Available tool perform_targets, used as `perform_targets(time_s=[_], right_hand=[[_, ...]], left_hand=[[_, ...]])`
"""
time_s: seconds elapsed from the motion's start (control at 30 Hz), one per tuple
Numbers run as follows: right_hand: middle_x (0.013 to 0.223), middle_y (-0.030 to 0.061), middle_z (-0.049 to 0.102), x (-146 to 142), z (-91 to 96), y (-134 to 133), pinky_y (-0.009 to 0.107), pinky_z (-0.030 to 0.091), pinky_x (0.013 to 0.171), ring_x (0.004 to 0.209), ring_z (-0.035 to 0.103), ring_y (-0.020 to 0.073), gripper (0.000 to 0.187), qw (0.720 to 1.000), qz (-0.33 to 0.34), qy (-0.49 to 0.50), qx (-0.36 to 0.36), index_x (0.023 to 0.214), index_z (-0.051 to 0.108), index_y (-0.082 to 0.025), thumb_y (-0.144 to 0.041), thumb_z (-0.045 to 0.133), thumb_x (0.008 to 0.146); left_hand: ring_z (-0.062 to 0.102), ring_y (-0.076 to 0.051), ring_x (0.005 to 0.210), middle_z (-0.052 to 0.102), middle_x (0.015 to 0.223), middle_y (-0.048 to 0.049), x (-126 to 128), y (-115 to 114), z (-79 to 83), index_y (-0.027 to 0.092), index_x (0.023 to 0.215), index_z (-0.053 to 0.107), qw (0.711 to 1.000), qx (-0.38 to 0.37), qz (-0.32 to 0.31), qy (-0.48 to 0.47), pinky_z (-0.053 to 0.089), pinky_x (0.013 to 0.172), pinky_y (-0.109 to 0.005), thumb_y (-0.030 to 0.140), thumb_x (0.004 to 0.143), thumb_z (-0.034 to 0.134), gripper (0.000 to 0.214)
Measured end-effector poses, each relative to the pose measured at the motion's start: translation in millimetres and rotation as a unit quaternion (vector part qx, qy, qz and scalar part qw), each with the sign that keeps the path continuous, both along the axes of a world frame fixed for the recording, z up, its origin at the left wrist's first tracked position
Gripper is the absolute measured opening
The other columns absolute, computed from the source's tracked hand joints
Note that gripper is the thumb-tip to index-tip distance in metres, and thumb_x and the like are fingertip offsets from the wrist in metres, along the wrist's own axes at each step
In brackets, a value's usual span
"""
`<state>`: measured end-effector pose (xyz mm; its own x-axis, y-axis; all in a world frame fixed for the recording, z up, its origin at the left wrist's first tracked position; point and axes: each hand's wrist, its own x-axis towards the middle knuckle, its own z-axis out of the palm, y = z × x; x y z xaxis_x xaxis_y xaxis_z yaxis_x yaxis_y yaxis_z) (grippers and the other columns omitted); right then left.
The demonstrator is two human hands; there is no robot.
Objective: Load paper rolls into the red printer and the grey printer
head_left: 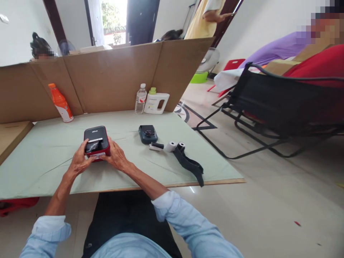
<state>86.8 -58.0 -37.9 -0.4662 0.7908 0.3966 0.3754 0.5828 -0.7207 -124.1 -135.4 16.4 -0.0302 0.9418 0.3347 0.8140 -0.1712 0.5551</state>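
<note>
A red and black label printer (95, 135) rests on the pale green tabletop (120, 161), left of centre. My left hand (80, 157) wraps its left side, and my right hand (116, 152) grips the right side, with both thumbs at the front near a white label strip. To the right lies a small dark portable device (148, 134). Beside that are a short black-and-white roll (156, 146), two white paper rolls (171, 146) and a black strap (189, 165) that hangs over the table's front edge.
Behind the table stands a cardboard partition (113, 79). Along it are an orange bottle (60, 104), a clear water bottle (141, 99) and a white jug (157, 103). A cardboard box (14, 138) lies at left, a black folding chair (268, 96) at right. Other people are beyond.
</note>
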Motion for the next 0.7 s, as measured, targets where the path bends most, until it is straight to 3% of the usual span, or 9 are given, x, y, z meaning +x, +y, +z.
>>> perform_targets(time_s=[0.17, 0.3, 0.43, 0.57, 0.7], right_hand=[[0.157, 0.0244, 0.052, -57, 17.1, 10, 0.053, 0.047, 0.117, 0.142, 0.053, 0.0370, 0.114, 0.999, 0.023, -0.012, -0.019, 0.172, 0.009, -0.018, -0.047, 0.082, 0.089], [0.161, 0.0249, 0.047, -77, 14.2, 13, 0.054, 0.045, 0.119, 0.146, 0.050, 0.0366, 0.115, 0.998, 0.037, -0.022, -0.048, 0.172, 0.005, -0.019, -0.045, 0.081, 0.091], [0.164, 0.0240, 0.045, -74, 7.8, 14, 0.053, 0.044, 0.121, 0.148, 0.049, 0.0352, 0.109, 0.997, 0.063, -0.027, -0.048, 0.172, 0.005, -0.019, -0.043, 0.077, 0.094], [0.163, 0.0233, 0.046, -65, 10.9, 11, 0.053, 0.045, 0.120, 0.148, 0.049, 0.0358, 0.102, 0.997, 0.062, -0.050, -0.023, 0.170, 0.012, -0.018, -0.046, 0.076, 0.095], [0.157, 0.0187, 0.054, -48, 15.5, 0, 0.049, 0.051, 0.115, 0.144, 0.054, 0.0336, 0.083, 0.994, 0.064, -0.080, 0.042, 0.165, 0.028, -0.020, -0.043, 0.072, 0.099]], left_hand=[[0.070, -0.034, 0.126, 0.062, 0.151, -0.0188, -50, 6, 15.6, 0.017, 0.160, 0.042, 0.999, -0.012, 0.044, -0.021, 0.060, 0.104, -0.048, 0.042, 0.077, 0.080, 0.095], [0.066, -0.036, 0.132, 0.063, 0.150, -0.0183, -70, 11, 7.3, 0.018, 0.160, 0.042, 0.997, -0.029, 0.067, -0.034, 0.057, 0.109, -0.051, 0.043, 0.074, 0.082, 0.098], [0.067, -0.035, 0.130, 0.062, 0.150, -0.0189, -69, 12, -5.1, 0.017, 0.160, 0.041, 0.995, -0.009, 0.092, -0.034, 0.055, 0.111, -0.051, 0.043, 0.074, 0.083, 0.099], [0.071, -0.035, 0.121, 0.061, 0.149, -0.0189, -58, 8, -4.8, 0.018, 0.163, 0.036, 0.991, -0.009, 0.127, -0.042, 0.062, 0.098, -0.046, 0.047, 0.076, 0.081, 0.102], [0.073, -0.039, 0.113, 0.063, 0.144, -0.0203, -39, -2, -3.9, 0.019, 0.165, 0.031, 0.979, 0.000, 0.204, -0.015, 0.062, 0.096, -0.054, 0.050, 0.081, 0.075, 0.100]])
